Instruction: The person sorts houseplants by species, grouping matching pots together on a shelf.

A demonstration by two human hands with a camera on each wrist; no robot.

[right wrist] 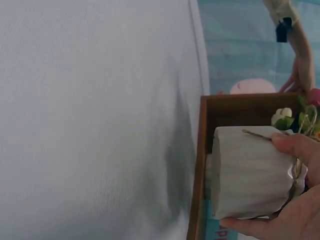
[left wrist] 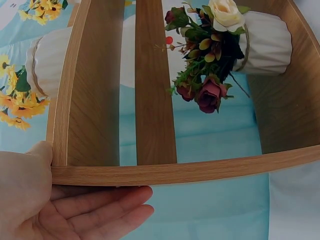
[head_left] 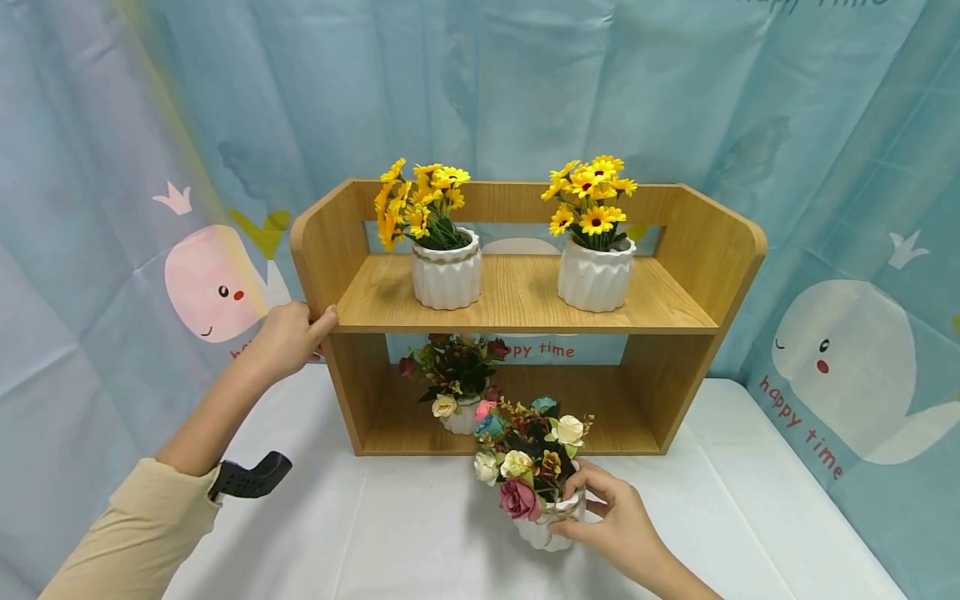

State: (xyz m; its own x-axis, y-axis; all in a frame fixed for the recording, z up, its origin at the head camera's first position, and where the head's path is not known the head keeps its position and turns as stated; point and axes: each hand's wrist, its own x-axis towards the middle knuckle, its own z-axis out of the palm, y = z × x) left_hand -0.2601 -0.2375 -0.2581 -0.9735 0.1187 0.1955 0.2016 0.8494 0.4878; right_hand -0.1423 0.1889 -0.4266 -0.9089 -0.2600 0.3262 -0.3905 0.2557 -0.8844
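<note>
My right hand (head_left: 618,521) grips a white ribbed flowerpot (right wrist: 250,172) by its sides, thumb and fingers near the twine round its rim. Pink, cream and blue artificial roses (head_left: 528,454) fill this pot, which is in front of the two-tier wooden shelf (head_left: 517,327). My left hand (head_left: 288,337) holds the shelf's left side panel (left wrist: 200,172), with the thumb at the front edge and the fingers stretched along the outer face. On the lower tier, at the left, is another white pot (left wrist: 267,44) with dark red and cream roses, partly hidden in the head view.
Two white pots of yellow flowers stand on the upper tier, one at the left (head_left: 447,279) and one at the right (head_left: 596,279). A white cloth (head_left: 750,517) covers the table. Blue curtains (head_left: 510,92) with printed whales hang behind and at both sides.
</note>
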